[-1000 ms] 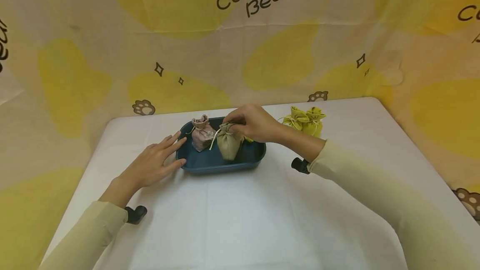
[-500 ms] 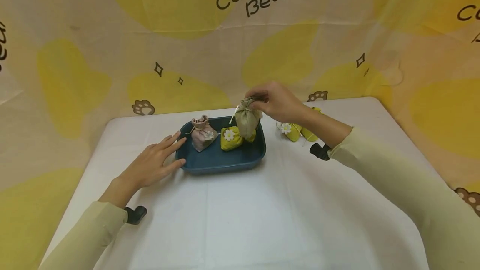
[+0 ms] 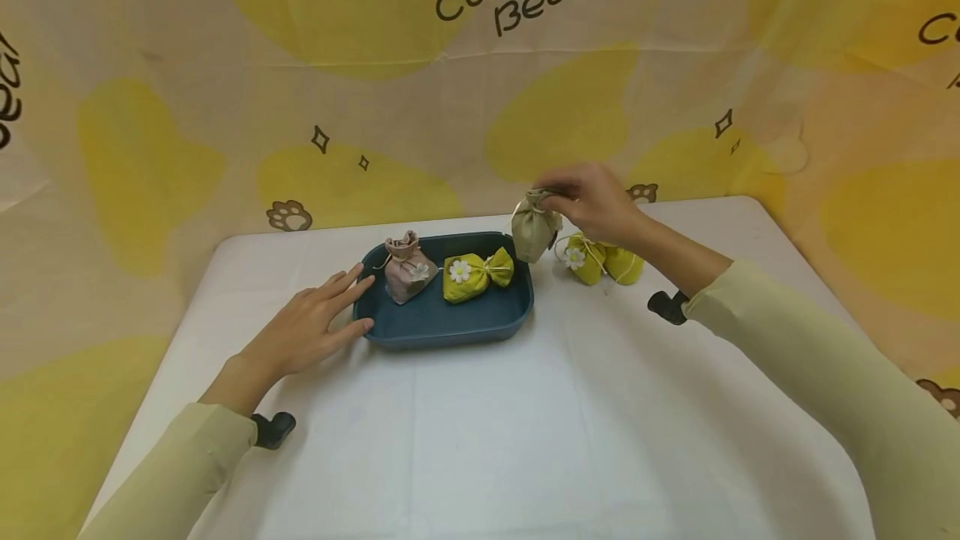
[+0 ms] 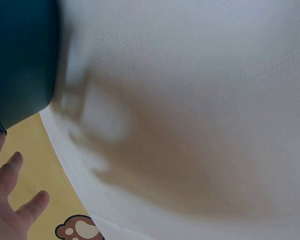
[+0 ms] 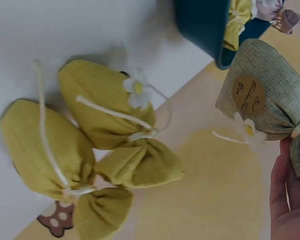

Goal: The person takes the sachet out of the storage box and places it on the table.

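My right hand (image 3: 588, 200) pinches the gathered neck of a green-grey drawstring pouch (image 3: 535, 232), which hangs over the right end of a dark blue tray (image 3: 435, 338). In the right wrist view this pouch (image 5: 265, 90) shows a round brown label and a white flower. My left hand (image 3: 311, 327) has its fingers spread, fingertips right at the tray's left rim. Inside the tray, a pink drawstring pouch (image 3: 407, 273) stands at the left and a yellow pouch (image 3: 465, 280) with a white flower lies at the right.
Two yellow drawstring pouches, a nearer-tray one (image 3: 585, 261) and another one (image 3: 624, 265), sit on the white table (image 3: 480, 440) right of the tray. A patterned cloth (image 3: 405, 107) hangs behind the table's far edge.
My right hand has lifted the green-grey pouch out of the tray and carried it to the right, uncovering the yellow pouch inside. My left hand has stayed at the rim.
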A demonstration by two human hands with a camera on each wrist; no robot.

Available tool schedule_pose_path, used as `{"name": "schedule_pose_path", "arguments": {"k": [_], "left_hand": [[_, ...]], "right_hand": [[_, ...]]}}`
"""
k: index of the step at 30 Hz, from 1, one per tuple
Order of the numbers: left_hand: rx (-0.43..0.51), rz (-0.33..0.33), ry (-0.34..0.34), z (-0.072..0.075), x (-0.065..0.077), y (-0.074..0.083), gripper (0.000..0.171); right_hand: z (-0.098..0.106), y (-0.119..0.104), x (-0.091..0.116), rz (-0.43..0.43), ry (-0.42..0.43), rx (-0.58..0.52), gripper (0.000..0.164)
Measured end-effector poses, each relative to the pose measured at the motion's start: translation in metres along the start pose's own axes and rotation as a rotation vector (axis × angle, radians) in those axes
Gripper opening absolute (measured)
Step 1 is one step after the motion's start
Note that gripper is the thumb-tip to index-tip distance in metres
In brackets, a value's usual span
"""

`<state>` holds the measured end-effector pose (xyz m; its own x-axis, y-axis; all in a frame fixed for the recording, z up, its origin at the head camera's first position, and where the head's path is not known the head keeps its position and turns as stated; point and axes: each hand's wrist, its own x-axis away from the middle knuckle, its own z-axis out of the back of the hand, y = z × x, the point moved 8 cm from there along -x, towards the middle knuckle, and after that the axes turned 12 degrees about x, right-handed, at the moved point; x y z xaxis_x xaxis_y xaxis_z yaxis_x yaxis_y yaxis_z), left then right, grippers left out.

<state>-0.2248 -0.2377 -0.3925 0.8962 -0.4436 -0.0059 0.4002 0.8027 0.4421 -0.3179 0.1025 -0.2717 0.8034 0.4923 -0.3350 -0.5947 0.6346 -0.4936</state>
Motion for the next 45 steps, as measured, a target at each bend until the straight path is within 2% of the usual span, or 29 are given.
{"name": "schedule_pose_path", "arguments": {"k": [7,15,27,34,45], "left_hand": [[-0.005,0.003,0.008,0.000,0.000,0.001,0.069],[-0.004,0.013,-0.004,-0.002,0.000,0.000,0.070],[-0.001,0.004,0.008,-0.003,0.001,0.000,0.070],[-0.006,0.008,-0.001,-0.002,0.001,0.000,0.070],[0.008,-0.002,0.001,0.001,0.000,0.002,0.069]], "right_hand": [[-0.001,0.022,0.006,-0.019,0.016,0.007,0.019],[-0.013,0.039,0.009,-0.053,0.006,-0.012,0.019],[-0.030,0.049,0.013,-0.075,-0.045,-0.062,0.021],[-0.035,0.054,0.015,-0.126,-0.095,-0.025,0.021],[-0.036,0.048,0.011,-0.107,-0.088,-0.006,0.023]]}}
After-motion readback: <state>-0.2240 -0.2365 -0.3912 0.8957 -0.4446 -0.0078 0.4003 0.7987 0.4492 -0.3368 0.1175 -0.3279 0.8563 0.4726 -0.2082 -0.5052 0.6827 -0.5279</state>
